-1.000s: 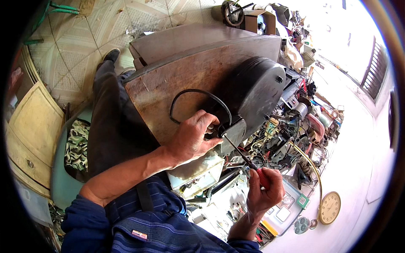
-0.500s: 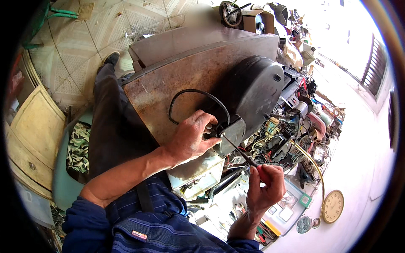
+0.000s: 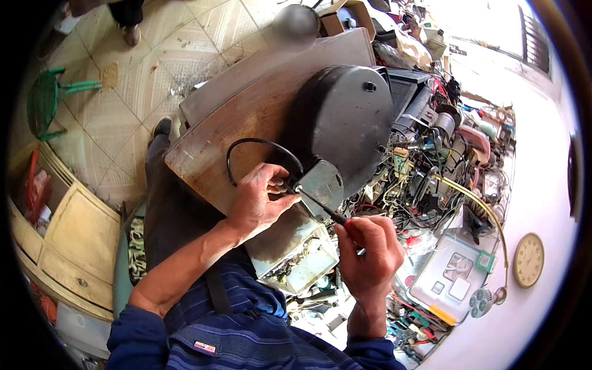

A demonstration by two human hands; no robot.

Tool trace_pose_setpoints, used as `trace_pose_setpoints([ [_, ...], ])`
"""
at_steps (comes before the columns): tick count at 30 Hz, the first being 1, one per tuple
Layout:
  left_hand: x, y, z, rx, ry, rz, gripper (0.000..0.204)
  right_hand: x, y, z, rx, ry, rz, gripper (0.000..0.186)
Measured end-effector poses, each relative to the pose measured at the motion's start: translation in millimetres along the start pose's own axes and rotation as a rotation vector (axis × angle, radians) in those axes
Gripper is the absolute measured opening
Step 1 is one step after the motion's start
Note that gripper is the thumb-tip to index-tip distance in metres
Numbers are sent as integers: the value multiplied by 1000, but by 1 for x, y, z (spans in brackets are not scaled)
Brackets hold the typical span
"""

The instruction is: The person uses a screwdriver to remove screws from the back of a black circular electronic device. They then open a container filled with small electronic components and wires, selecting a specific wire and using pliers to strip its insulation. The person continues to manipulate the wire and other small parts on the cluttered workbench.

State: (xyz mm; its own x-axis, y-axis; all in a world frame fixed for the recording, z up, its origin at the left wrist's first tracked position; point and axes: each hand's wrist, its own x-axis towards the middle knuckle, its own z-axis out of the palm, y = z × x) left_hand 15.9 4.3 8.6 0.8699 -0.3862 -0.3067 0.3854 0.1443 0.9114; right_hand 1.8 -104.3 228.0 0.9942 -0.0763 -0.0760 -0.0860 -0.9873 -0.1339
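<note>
My left hand [image 3: 259,196] is closed, thumb and fingers pinched round a small dark part beside the lower edge of a black round housing [image 3: 348,117]. What exactly it grips is mostly hidden by the fingers. A black cable [image 3: 266,141] loops above this hand. My right hand [image 3: 372,253] is wrapped round the red handle of a screwdriver [image 3: 322,206]. Its shaft slants up and left, the tip meeting a small shiny spot at my left fingertips. A grey rounded cover plate [image 3: 324,185] stands just right of the tip. The housing rests on a rusty brown metal panel [image 3: 209,142].
Under my hands stands a whitish open box [image 3: 308,274] of small parts. Tangled wires and tools [image 3: 425,185] fill the right side, with a clear plastic case [image 3: 441,277] and a round clock [image 3: 529,260]. A green stool [image 3: 44,105] and yellowish cabinet [image 3: 83,237] stand left. Another person's shoe [image 3: 131,35] shows at top left.
The view has shifted, bringing the green stool and another person's legs into sight. My right hand is closer to the left one; the screwdriver tip stays at the left fingertips.
</note>
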Motion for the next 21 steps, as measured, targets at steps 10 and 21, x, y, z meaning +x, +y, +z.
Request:
trace_pose_setpoints([
  [10, 62, 105, 1, 533, -181, 405, 17, -10, -4, -3, 90, 24, -34, 27],
  [21, 104, 98, 41, 938, -549, 308, 14, -21, -12, 22, 171, 206, 45, 31],
])
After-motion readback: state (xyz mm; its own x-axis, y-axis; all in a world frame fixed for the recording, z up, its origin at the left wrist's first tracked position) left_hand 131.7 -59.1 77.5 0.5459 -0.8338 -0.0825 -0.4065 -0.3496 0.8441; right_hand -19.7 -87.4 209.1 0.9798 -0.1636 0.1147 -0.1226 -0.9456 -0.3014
